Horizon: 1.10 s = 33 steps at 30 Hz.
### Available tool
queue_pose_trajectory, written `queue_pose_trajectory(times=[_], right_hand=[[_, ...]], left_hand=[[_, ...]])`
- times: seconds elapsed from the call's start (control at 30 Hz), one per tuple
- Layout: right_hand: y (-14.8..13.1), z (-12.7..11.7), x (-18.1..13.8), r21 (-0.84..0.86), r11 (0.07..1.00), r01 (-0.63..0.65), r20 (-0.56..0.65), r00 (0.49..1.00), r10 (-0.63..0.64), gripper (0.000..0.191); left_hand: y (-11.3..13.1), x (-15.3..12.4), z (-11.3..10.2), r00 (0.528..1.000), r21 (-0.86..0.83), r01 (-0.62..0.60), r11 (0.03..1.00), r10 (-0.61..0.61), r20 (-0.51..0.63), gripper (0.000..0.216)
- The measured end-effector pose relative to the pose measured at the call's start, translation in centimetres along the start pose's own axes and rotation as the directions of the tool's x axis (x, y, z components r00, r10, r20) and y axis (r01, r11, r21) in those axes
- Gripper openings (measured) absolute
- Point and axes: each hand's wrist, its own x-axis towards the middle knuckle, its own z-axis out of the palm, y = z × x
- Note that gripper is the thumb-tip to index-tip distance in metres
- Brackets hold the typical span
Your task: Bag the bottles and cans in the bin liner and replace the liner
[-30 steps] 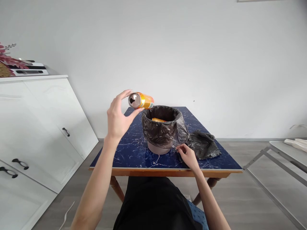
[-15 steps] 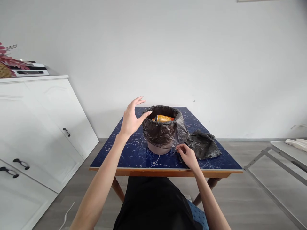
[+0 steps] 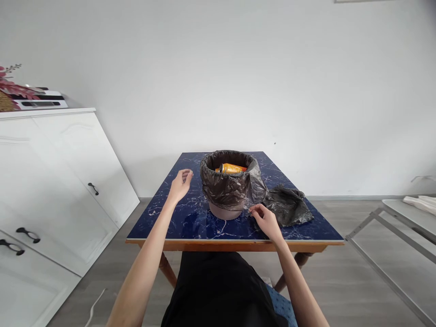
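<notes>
A small bin (image 3: 226, 212) stands on the table, its pale base showing below a black bin bag (image 3: 223, 188) folded over the rim. Inside lies an orange drink can (image 3: 232, 168), tipped on its side. My left hand (image 3: 181, 184) hovers left of the bin, apart from it, fingers loosely bent and holding nothing. Low at the bin's right, my right hand (image 3: 266, 221) has its fingers curled together at the hanging edge of the bag; whether they pinch anything is hidden. Just beyond that hand lies a crumpled black plastic bag (image 3: 289, 208).
The blue marbled table (image 3: 190, 227) has a wooden edge and touches the white wall (image 3: 218, 77). White cabinets (image 3: 64, 177) stand at left, topped by pink flowers (image 3: 17, 86). At right is a grey metal-framed rack (image 3: 402, 227) with white cloth on it.
My left hand has drawn away from the bin's rim, down and to the left, and its spread fingers have curled in. My right hand and the bin stay put.
</notes>
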Motion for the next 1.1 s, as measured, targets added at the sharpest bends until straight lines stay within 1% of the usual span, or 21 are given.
queue_pose_trajectory(times=[0.07, 0.13, 0.23, 0.33, 0.43, 0.53, 0.63, 0.73, 0.87, 1.0, 1.1], right_hand=[[0.0, 0.0, 0.3, 0.065, 0.998, -0.021, 0.004, 1.000, 0.021, 0.021], [-0.2, 0.0, 0.8, 0.146, 0.988, -0.052, 0.010, 0.999, 0.051, 0.024], [-0.9, -0.3, 1.8, 0.278, 0.955, -0.102, 0.021, 0.995, 0.100, 0.034], [-2.2, -0.9, 3.3, 0.398, 0.908, -0.135, 0.029, 0.990, 0.135, 0.047], [-3.9, -2.2, 5.1, 0.487, 0.861, -0.145, 0.022, 0.988, 0.153, 0.056], [-5.8, -3.7, 6.7, 0.541, 0.832, -0.122, -0.007, 0.989, 0.150, 0.057], [-7.6, -4.8, 7.7, 0.557, 0.826, -0.088, -0.048, 0.989, 0.138, 0.060], [-9.4, -5.4, 8.3, 0.548, 0.835, -0.050, -0.108, 0.986, 0.130, 0.066], [-11.7, -6.0, 9.2, 0.459, 0.888, 0.032, -0.223, 0.972, 0.080, 0.052], [-13.6, -6.8, 10.5, 0.302, 0.937, 0.177, -0.291, 0.953, -0.086, 0.033], [-15.2, -7.8, 11.7, 0.215, 0.932, 0.291, -0.359, 0.911, -0.201, 0.021]], left_hand=[[-1.4, 0.2, 0.1, 0.987, -0.054, 0.122, 0.991, -0.115, 0.114, 0.072], [-2.3, 0.2, 0.1, 0.955, -0.130, 0.212, 0.969, -0.177, 0.238, 0.085], [-2.6, 0.3, 0.2, 0.915, -0.267, 0.278, 0.923, -0.170, 0.367, 0.093], [-2.2, 0.6, 0.2, 0.911, -0.404, 0.284, 0.870, -0.113, 0.396, 0.091], [-1.6, 1.1, 0.3, 0.926, -0.523, 0.263, 0.810, -0.061, 0.372, 0.081], [-0.7, 1.6, 0.2, 0.934, -0.604, 0.253, 0.756, -0.027, 0.357, 0.059], [0.4, 2.0, 0.4, 0.942, -0.663, 0.242, 0.709, -0.006, 0.337, 0.041], [1.5, 2.5, 0.6, 0.956, -0.712, 0.221, 0.667, -0.005, 0.292, 0.035], [3.4, 3.4, 0.3, 0.985, -0.765, 0.148, 0.626, -0.024, 0.170, 0.028], [6.1, 4.0, -0.8, 0.999, -0.784, 0.043, 0.619, -0.015, 0.043, 0.035], [8.6, 4.2, -1.6, 0.999, -0.775, -0.033, 0.631, 0.021, -0.026, 0.043]])
